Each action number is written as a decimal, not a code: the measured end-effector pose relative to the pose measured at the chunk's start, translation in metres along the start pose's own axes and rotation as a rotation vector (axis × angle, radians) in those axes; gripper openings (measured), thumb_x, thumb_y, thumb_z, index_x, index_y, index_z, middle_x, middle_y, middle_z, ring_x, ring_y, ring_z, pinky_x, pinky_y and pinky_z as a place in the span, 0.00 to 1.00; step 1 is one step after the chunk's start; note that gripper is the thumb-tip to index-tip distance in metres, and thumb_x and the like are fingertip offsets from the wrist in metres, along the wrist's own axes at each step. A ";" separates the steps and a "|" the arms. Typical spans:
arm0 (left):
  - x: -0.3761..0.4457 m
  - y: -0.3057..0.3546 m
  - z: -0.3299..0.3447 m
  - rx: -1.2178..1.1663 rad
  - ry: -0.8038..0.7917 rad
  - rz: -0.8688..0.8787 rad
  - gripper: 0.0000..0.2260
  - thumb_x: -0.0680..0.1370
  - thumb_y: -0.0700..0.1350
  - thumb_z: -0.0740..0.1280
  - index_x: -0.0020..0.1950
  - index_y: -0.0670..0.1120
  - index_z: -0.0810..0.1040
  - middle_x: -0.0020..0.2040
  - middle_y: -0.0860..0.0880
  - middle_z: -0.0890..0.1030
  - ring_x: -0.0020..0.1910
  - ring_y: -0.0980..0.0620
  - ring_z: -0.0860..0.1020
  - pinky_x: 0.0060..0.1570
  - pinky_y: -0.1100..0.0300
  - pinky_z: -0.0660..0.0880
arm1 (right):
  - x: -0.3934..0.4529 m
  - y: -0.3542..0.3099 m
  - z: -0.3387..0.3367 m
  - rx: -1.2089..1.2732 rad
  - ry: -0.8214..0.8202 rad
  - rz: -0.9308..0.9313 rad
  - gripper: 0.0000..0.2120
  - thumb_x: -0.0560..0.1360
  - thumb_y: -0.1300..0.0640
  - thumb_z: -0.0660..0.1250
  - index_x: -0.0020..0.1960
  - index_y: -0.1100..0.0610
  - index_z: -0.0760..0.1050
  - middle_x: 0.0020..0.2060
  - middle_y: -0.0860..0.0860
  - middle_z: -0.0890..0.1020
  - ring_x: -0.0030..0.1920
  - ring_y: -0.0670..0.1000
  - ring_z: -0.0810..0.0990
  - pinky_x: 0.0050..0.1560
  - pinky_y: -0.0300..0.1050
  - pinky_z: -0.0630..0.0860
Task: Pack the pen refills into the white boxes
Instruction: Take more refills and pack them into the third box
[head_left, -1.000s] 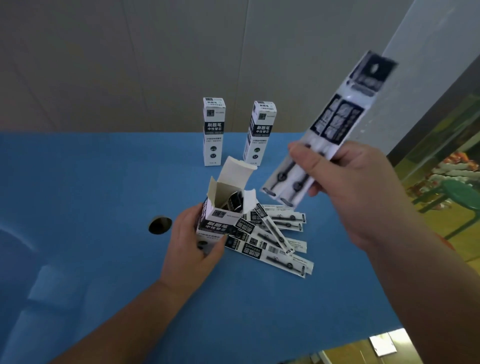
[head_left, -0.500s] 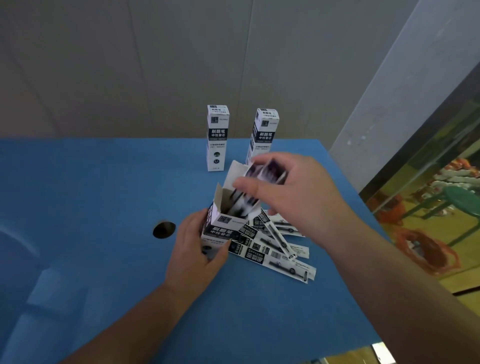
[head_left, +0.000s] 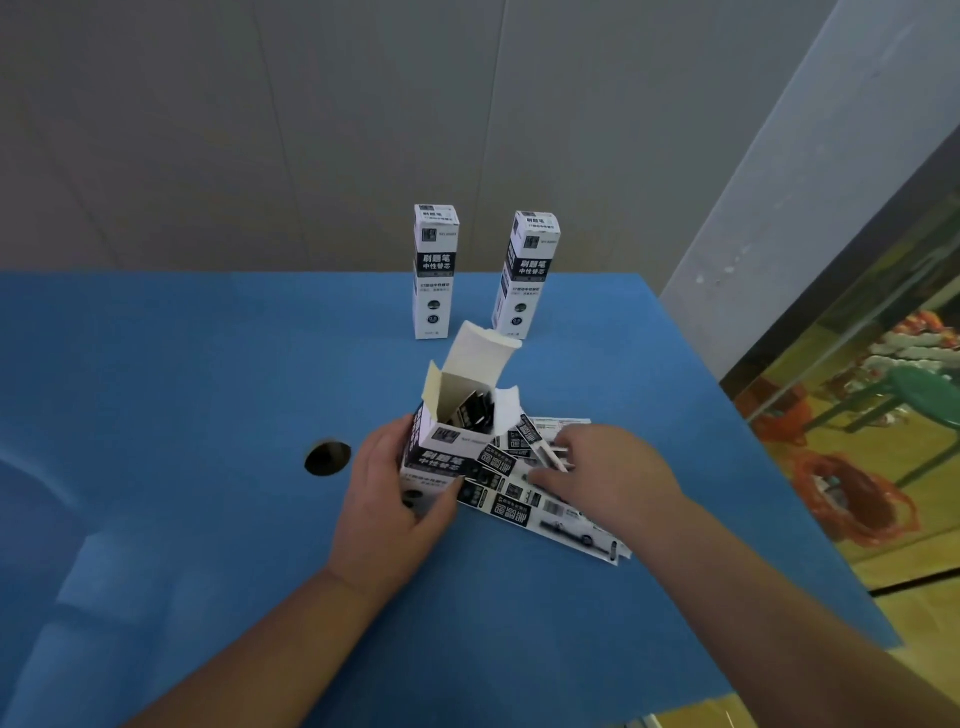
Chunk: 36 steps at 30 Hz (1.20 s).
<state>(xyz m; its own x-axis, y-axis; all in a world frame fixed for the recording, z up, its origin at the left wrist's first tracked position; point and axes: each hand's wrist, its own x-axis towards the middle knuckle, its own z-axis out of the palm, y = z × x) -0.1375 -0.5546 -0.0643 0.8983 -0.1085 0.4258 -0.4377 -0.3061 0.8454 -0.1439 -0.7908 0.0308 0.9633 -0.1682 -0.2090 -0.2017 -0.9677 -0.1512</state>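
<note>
An open white box (head_left: 445, 453) stands on the blue table (head_left: 197, 364), its top flap raised. Dark refill packets (head_left: 474, 413) stick up inside it. My left hand (head_left: 395, 512) grips the box around its lower left side. Just right of the box lies a loose pile of flat refill packets (head_left: 522, 512). My right hand (head_left: 610, 475) is down on that pile, and its thumb and fingers pinch one packet (head_left: 544, 453) at the top of the pile.
Two closed white boxes (head_left: 435, 270) (head_left: 527, 275) stand upright behind the open one. A round hole (head_left: 327, 457) is in the table left of my left hand. The table's right edge runs diagonally close to the pile; beyond it are a floor and a green stool (head_left: 930, 389).
My right hand put the packet it held high into the open box, then dropped to the pile on the right and closed on another. My left hand stayed on the box.
</note>
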 end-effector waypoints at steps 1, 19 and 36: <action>0.000 -0.001 0.000 -0.006 0.000 0.000 0.32 0.74 0.56 0.72 0.72 0.75 0.61 0.66 0.60 0.73 0.67 0.49 0.76 0.65 0.39 0.77 | 0.002 0.001 0.006 -0.009 -0.026 -0.003 0.21 0.71 0.33 0.69 0.46 0.51 0.77 0.38 0.47 0.81 0.39 0.50 0.80 0.35 0.44 0.73; 0.002 -0.005 0.000 -0.031 -0.022 -0.025 0.30 0.75 0.56 0.73 0.72 0.72 0.64 0.65 0.53 0.75 0.65 0.45 0.78 0.62 0.38 0.79 | 0.019 0.013 0.010 0.088 -0.142 -0.113 0.23 0.71 0.46 0.76 0.29 0.55 0.68 0.24 0.48 0.68 0.26 0.49 0.67 0.28 0.42 0.61; 0.002 -0.011 0.001 -0.073 -0.060 -0.095 0.28 0.75 0.56 0.74 0.73 0.64 0.68 0.64 0.51 0.77 0.65 0.45 0.79 0.63 0.39 0.79 | 0.018 0.022 -0.011 0.210 -0.124 -0.061 0.18 0.72 0.46 0.76 0.33 0.56 0.76 0.29 0.53 0.79 0.28 0.49 0.72 0.31 0.42 0.68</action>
<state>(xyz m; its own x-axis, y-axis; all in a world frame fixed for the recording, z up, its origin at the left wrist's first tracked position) -0.1312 -0.5521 -0.0730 0.9355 -0.1393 0.3248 -0.3505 -0.2482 0.9031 -0.1294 -0.8173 0.0342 0.9484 -0.0736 -0.3085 -0.1885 -0.9130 -0.3618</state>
